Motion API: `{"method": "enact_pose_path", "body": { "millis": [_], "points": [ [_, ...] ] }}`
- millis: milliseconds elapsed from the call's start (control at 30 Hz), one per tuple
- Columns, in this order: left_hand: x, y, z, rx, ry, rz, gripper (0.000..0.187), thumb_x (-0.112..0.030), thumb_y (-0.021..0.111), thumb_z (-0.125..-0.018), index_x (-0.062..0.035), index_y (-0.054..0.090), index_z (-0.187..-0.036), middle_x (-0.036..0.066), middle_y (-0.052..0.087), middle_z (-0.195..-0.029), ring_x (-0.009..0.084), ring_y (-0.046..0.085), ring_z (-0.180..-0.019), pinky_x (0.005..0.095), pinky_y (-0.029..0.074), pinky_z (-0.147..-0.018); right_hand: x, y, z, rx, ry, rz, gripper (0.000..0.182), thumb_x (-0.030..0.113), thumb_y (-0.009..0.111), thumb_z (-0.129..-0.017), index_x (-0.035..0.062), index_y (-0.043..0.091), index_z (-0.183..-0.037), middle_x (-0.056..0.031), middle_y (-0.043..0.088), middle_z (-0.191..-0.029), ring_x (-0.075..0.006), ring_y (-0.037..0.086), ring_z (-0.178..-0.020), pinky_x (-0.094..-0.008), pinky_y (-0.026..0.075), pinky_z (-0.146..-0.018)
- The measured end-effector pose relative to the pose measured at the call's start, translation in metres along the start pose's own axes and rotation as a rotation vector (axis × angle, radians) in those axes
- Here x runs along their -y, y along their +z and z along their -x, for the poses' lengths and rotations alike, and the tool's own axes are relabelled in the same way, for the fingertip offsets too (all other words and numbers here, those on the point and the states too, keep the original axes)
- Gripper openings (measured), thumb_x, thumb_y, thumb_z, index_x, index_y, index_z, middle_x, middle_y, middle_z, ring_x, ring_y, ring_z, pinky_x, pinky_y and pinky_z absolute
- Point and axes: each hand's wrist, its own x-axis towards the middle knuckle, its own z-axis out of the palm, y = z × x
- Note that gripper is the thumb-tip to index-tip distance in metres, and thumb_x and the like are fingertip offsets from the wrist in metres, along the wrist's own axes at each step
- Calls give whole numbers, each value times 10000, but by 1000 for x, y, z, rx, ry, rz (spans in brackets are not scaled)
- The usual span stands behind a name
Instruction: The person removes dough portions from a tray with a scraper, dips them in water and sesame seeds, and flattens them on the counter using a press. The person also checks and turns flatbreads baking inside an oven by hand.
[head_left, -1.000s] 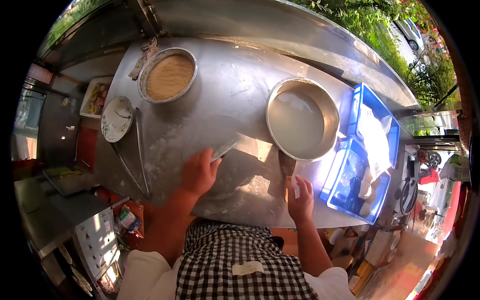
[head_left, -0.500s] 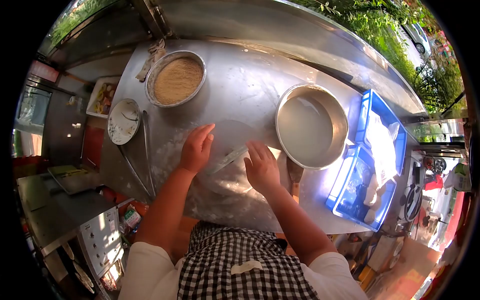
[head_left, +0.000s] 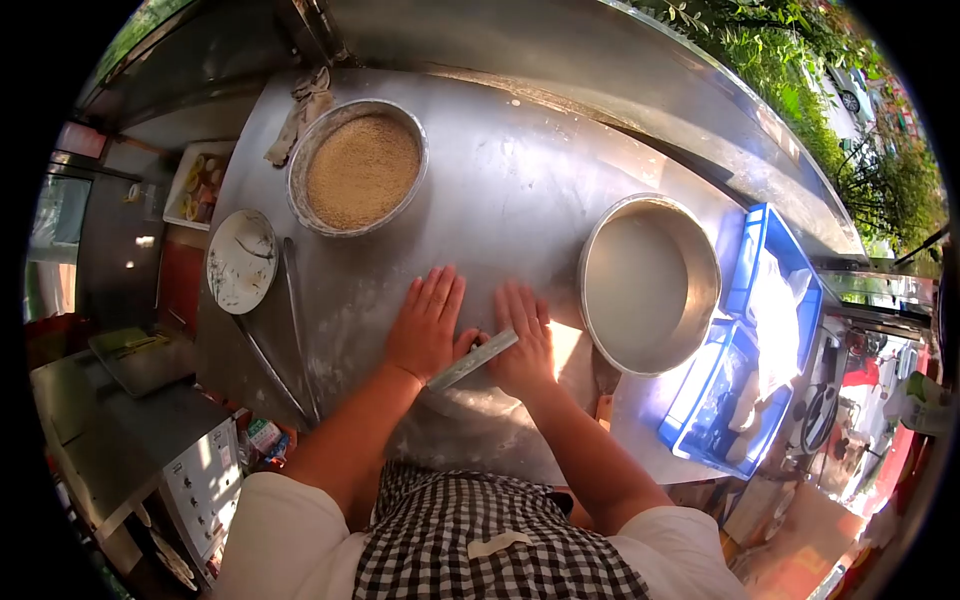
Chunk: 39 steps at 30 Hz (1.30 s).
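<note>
Palm down on the metal table (head_left: 500, 130), my left hand (head_left: 428, 325) has its fingers stretched forward. My right hand (head_left: 524, 340) is flat beside it, fingers also extended. A narrow grey-green strip (head_left: 472, 361) lies at a slant between the two hands, near my left thumb and overlapping the inner side of my right hand; whether either touches it I cannot tell. Beyond my left hand stands a metal bowl of tan, crumbly powder (head_left: 362, 172). To the right of my right hand is a metal pot (head_left: 708, 290) holding cloudy liquid.
At left are a white plate (head_left: 242, 262), long metal rods (head_left: 298, 325) and a tray of food pieces (head_left: 198, 185). A cloth (head_left: 298, 118) lies beside the bowl. Blue crates (head_left: 690, 395) with white plastic stand at right. A wooden-handled tool (head_left: 604, 408) is near the pot.
Both hands have come closer together and now lie flatter on the table. The strip shows nearer to me, overlapping my right hand. The view has shifted slightly.
</note>
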Motion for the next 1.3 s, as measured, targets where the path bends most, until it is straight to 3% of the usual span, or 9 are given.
{"method": "enact_pose_path", "body": {
  "millis": [200, 400, 500, 600, 700, 900, 1000, 1200, 1300],
  "points": [
    [-1, -2, 1, -11, -1, 21, 826, -517, 596, -1021, 27, 418, -1617, 233, 346, -1724, 399, 299, -1616, 564, 234, -1317, 1, 1, 5, -23, -2, 0, 726, 377, 593, -1021, -9, 426, -1614, -211, 397, -1698, -419, 316, -1599, -592, 182, -1312],
    [4, 13, 2, -107, 51, -10, 822, -489, 635, -1008, 26, 418, -1611, 236, 363, -1710, 413, 349, -1586, 586, 270, -1294, 9, -4, 14, 10, 20, 42, 693, 310, 589, -1003, -26, 444, -1593, -223, 400, -1691, -419, 323, -1596, -583, 198, -1316],
    [7, 9, 0, -31, 21, -5, 796, -422, 651, -997, 41, 418, -1601, 236, 375, -1700, 431, 367, -1569, 602, 279, -1283, 5, -9, -3, -28, 12, 52, 683, 288, 584, -999, -27, 447, -1589, -222, 402, -1689, -416, 328, -1595, -580, 211, -1317],
    [-5, 2, 22, -70, 71, 84, 780, -324, 664, -960, 46, 414, -1600, 238, 382, -1694, 442, 360, -1569, 607, 267, -1288, 11, 1, 17, -34, 37, 43, 678, 268, 588, -992, -12, 449, -1594, -209, 407, -1691, -406, 333, -1596, -580, 222, -1315],
    [-13, -11, 25, 20, 109, -13, 820, -282, 675, -914, 35, 393, -1616, 229, 363, -1707, 424, 340, -1586, 593, 246, -1303, 9, 7, 16, -82, 35, -22, 691, 268, 601, -980, 2, 451, -1600, -197, 412, -1693, -395, 350, -1591, -581, 217, -1315],
    [-9, 0, 23, 3, 110, -62, 901, -292, 715, -866, 21, 365, -1636, 213, 331, -1726, 389, 304, -1613, 565, 215, -1324, 4, 5, 15, -104, 23, -27, 716, 279, 626, -972, 9, 442, -1609, -196, 413, -1694, -397, 351, -1590, -574, 211, -1320],
    [-11, -11, 20, 48, 110, -41, 844, -283, 688, -921, 19, 362, -1638, 213, 338, -1723, 389, 310, -1609, 563, 216, -1323, 11, -2, 17, -68, 43, -10, 707, 279, 621, -980, 6, 442, -1607, -195, 419, -1689, -388, 344, -1594, -570, 209, -1322],
    [-3, 2, 0, -15, 59, -17, 715, -422, 536, -1076, 22, 395, -1618, 228, 350, -1713, 399, 334, -1591, 557, 236, -1313, 12, -2, 2, -47, 66, 29, 668, 319, 586, -1022, 2, 459, -1596, -193, 429, -1683, -367, 328, -1606, -561, 203, -1322],
    [-1, -2, -2, -2, 72, -33, 750, -487, 518, -1074, 23, 407, -1613, 228, 359, -1709, 396, 338, -1591, 547, 241, -1314, 9, 1, -1, -81, 33, 47, 681, 367, 579, -1034, -4, 462, -1592, -198, 426, -1684, -371, 334, -1601, -560, 208, -1319]
  ]
}}
